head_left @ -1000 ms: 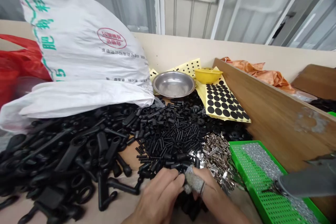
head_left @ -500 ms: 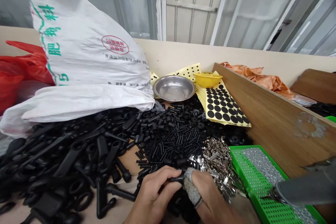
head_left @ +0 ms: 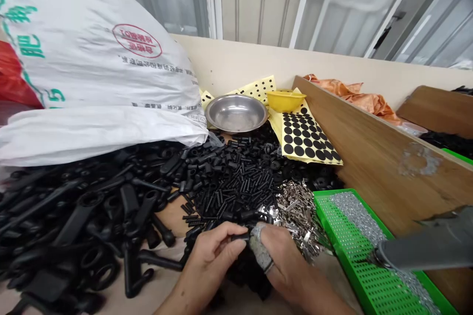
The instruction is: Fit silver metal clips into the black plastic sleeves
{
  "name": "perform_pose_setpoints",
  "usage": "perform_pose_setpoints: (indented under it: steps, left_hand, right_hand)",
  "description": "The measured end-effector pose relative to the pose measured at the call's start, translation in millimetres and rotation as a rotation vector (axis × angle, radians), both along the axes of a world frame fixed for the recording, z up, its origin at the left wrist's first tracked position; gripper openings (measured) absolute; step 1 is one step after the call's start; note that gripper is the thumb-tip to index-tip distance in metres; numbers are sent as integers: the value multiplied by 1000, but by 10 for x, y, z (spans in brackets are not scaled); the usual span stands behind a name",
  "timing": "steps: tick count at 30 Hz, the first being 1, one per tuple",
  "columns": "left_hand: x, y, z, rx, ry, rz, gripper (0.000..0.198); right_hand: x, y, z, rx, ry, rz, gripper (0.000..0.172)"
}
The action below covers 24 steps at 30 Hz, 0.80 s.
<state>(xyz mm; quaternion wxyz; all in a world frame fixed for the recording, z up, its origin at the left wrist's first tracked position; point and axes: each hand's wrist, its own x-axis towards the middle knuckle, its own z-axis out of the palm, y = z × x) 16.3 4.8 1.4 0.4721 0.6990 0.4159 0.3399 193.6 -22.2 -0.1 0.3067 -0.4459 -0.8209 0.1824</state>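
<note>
My left hand (head_left: 212, 253) and my right hand (head_left: 283, 263) meet at the near edge of the bench, both pinched on one small black plastic part (head_left: 240, 237) held between them. A grey fabric cot covers my right thumb (head_left: 258, 251). Just beyond my fingers lies a heap of small black ribbed pieces (head_left: 240, 187). A pile of shiny metal clips (head_left: 297, 211) sits right beside my right hand. Larger black plastic handles (head_left: 84, 216) spread out on the left.
A big white printed sack (head_left: 92, 78) lies at the back left. A steel bowl (head_left: 236, 113), a yellow bowl (head_left: 285, 100) and yellow sheets of black dots (head_left: 305, 138) are behind. A green perforated tray (head_left: 365, 251) of screws, a grey tool (head_left: 424, 248) and a wooden divider (head_left: 377, 152) stand right.
Both hands have drawn slightly nearer and left while keeping their pinch on the small black part. The view has shifted, so the sack now fills more of the left.
</note>
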Motion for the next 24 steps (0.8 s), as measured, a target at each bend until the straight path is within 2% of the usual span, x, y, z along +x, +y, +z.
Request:
perform_pose_setpoints:
  steps: [4,6,8,10,13,16,19,24]
  left_hand:
    - [-36,-27,43,266,38,-85,15]
    - [-37,-27,63,371,25,-107,18]
    - [-28,-22,74,435,22,-114,19]
    - [-19,-17,71,400,41,-120,17]
    - [-11,-17,47,220,102,-124,14]
    - [0,-35,19,94,128,-137,20]
    - [21,-64,12,132,123,-134,19]
    - [42,-92,28,347,65,-170,17]
  right_hand:
    - [4,-50,68,-229,48,-84,18]
    - [9,-70,83,-225,59,-106,17]
    - [16,-71,73,-129,33,-93,14]
    - [28,-54,44,-5,-13,-27,12]
    - [56,-32,-12,161,-89,44,9]
    - [83,-58,-62,207,-124,51,8]
    - [100,-126,-96,58,-58,2,9]
    - [93,-221,-91,-305,16,-130,17]
